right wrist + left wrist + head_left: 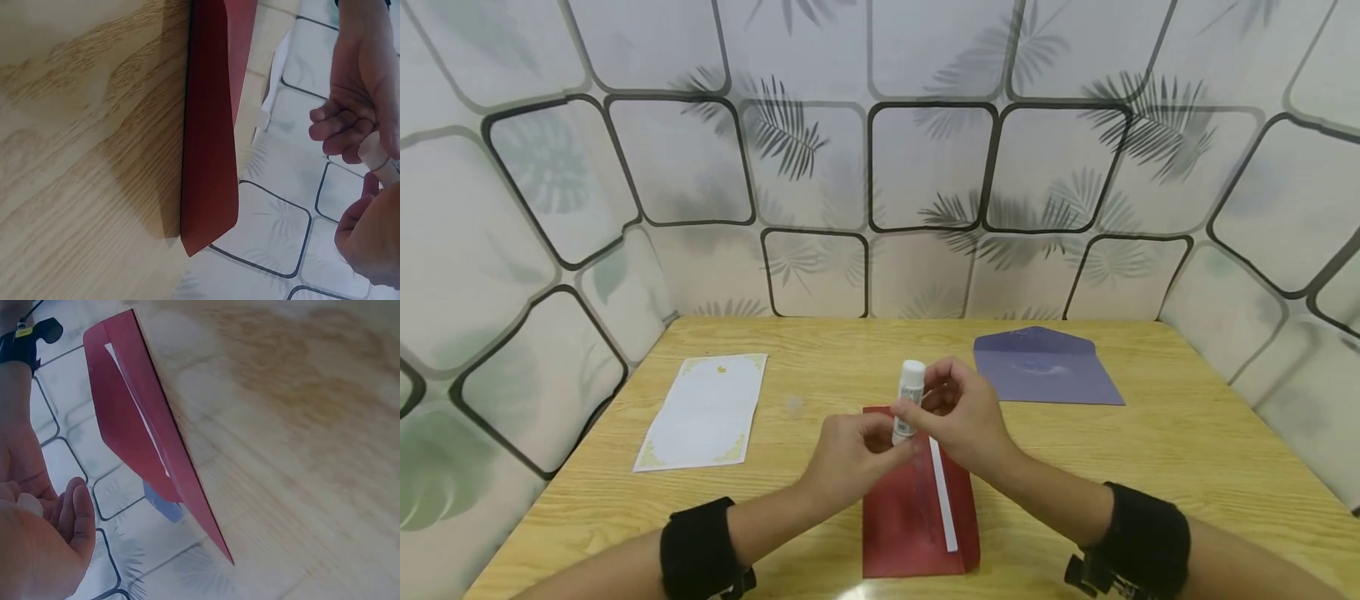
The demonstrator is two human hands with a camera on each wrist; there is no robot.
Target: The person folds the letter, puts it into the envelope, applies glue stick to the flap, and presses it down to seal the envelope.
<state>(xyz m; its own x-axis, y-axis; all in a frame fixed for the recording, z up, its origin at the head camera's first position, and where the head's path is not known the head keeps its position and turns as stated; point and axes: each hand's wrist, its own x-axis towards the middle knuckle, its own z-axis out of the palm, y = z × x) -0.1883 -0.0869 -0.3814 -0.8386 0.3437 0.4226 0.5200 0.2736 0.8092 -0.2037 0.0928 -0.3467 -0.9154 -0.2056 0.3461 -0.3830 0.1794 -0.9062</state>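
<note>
In the head view, a white glue stick (912, 387) with a printed label and a white cap stands nearly upright between both hands. My left hand (853, 458) pinches its lower end between thumb and fingers. Higher up, the right hand (966, 417) holds the tube with its thumb across the front. Below them a red envelope (895, 525) lies on the table, a white strip (944, 508) running along its right side. One end of the glue stick (375, 153) shows between the hands in the right wrist view.
A white sheet with gold corner designs (700, 417) lies at the left of the wooden table (820, 358). At the back right lies a purple envelope (1048, 379) with its flap spread. A patterned curtain (925, 167) surrounds the table at the back and sides.
</note>
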